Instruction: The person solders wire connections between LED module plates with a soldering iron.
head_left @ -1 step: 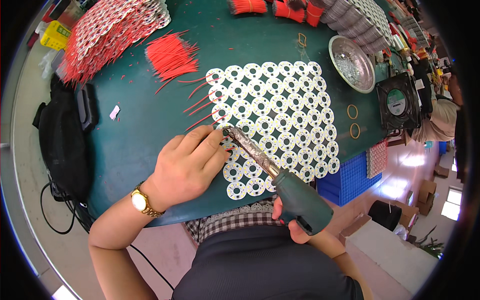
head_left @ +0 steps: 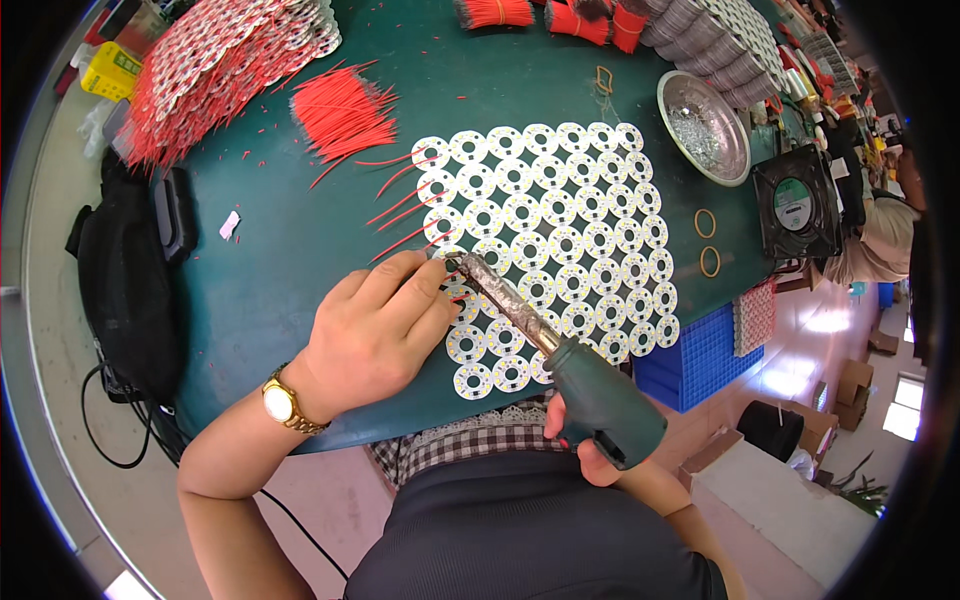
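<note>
The left hand [head_left: 375, 335] lies knuckles-up on the green table [head_left: 290, 250], its fingers curled in a pinching grip at the near left corner of a panel of round white circuit boards [head_left: 555, 245]; it seems to hold a thin red wire [head_left: 400, 242] against a board there, though the fingertips hide the contact. The right hand [head_left: 585, 445], low at the table's near edge, is clenched around the dark green handle of a soldering iron [head_left: 545, 345], whose tarnished metal barrel slants up and left so that its tip meets the boards right beside the left fingertips. Several red wires jut leftward from the panel's left edge. A loose pile of cut red wires [head_left: 345, 110] lies farther up the table, a round metal dish [head_left: 703, 127] stands to the right of the panel, and two rubber bands [head_left: 707, 240] lie near a small black fan [head_left: 797, 205]. A gold wristwatch [head_left: 280, 403] sits on the left wrist.
</note>
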`<control>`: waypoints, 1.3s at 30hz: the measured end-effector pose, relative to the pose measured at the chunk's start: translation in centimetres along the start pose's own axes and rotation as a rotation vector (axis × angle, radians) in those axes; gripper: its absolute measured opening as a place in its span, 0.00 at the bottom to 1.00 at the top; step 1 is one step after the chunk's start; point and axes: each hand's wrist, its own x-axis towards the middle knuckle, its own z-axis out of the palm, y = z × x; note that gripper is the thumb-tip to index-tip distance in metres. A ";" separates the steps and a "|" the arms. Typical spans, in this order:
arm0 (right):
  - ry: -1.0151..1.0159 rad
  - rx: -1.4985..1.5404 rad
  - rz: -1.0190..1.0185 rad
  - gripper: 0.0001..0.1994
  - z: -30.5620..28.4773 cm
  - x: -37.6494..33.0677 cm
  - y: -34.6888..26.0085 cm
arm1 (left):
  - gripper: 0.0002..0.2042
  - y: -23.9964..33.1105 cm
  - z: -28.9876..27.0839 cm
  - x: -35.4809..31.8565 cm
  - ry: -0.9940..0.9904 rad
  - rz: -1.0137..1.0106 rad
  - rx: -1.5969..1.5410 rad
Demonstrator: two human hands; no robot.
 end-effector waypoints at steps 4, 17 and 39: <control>0.106 0.205 0.056 0.29 0.3 1.2 -2.4 | 0.10 0.0 0.1 0.1 0.002 0.004 0.002; 0.077 0.096 -0.152 0.35 -0.8 1.1 0.6 | 0.08 -0.6 -0.4 1.0 -0.090 -0.102 -0.173; 0.033 0.345 0.209 0.30 -0.6 1.7 -2.0 | 0.09 -0.3 0.0 0.9 -0.082 -0.049 -0.069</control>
